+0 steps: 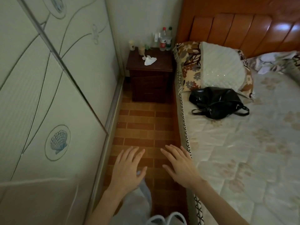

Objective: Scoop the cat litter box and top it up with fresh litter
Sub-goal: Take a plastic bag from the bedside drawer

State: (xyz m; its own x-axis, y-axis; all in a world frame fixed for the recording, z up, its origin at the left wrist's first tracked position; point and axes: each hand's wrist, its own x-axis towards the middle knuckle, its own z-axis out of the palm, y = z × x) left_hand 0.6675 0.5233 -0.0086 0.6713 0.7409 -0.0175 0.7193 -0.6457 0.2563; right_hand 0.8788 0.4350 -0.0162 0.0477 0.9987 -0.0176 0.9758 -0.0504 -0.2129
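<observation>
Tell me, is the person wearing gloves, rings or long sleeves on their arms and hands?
No. The left hand and right hand are bare, with no gloves, rings, watch or bracelet showing. Both forearms are uncovered as far as the picture's bottom edge, so no sleeves are in view. The fingernails look short and unpainted.

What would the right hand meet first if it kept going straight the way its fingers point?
Probably nothing near: the right hand points along bare brick floor toward the nightstand, with the bed edge alongside. Depth is unclear.
</observation>
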